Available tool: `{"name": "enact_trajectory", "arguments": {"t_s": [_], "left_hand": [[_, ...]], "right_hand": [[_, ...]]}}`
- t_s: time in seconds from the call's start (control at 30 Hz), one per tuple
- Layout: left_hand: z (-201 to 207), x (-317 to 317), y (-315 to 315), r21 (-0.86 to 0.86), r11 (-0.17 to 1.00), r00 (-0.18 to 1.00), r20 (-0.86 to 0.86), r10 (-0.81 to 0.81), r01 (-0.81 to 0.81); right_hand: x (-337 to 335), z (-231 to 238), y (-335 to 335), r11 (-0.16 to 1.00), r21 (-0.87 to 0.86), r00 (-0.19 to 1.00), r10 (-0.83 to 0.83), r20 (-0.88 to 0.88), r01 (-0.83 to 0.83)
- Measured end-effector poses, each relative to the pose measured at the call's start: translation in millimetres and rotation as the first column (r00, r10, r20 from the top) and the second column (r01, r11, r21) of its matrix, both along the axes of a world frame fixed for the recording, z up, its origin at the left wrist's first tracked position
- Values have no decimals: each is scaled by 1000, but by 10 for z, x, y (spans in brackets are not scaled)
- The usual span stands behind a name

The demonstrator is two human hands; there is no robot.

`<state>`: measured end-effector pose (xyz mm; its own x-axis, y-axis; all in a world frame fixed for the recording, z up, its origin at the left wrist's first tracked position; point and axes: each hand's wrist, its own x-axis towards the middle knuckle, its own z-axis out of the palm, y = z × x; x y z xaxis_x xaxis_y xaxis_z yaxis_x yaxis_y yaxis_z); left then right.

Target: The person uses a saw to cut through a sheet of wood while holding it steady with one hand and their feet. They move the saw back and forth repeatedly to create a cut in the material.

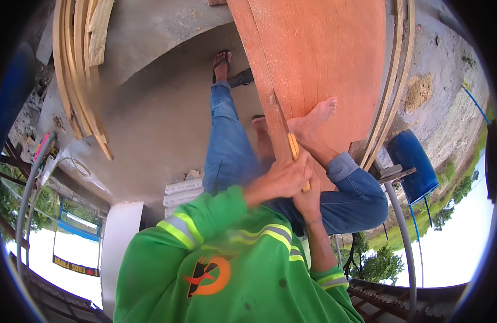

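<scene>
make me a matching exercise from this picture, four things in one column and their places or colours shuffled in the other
Column 1
1. saw
2. bare foot
3. barrel
4. long-sleeved top

Column 2
A. green with pale reflective bands
B. gripped by the left hand and right hand
C. blue, toward the right of the picture
D. on the reddish board

Pairs: 1-B, 2-D, 3-C, 4-A
</scene>
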<state>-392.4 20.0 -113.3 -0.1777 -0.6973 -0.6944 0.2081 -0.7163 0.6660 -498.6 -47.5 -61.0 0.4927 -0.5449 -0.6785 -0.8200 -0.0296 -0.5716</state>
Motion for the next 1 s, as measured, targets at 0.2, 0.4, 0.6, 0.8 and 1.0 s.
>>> {"name": "enact_trajectory", "arguments": {"t_s": [0.2, 0.4, 0.6, 0.8, 1.0], "left_hand": [[-455, 152, -41, 51, 998, 998, 31, -47, 45], [658, 236, -39, -3, 990, 970, -200, -139, 141], [-890, 168, -60, -8, 999, 998, 36, 44, -43], [846, 238, -56, 6, 993, 969, -219, -114, 118], [-1048, 352, -145, 56, 998, 999, -1, 32, -32]], "right_hand": [[121, -419, -72, 991, 134, 999, 14, -45, -8], [7, 702, 27, 999, 46, 995, -12, -101, 16], [232, -1004, -113, 993, 69, 994, -102, 31, 100], [98, 921, -80, 979, 185, 970, -41, -238, 87], [268, -1099, -76, 994, 47, 993, -98, -63, 101]]}}
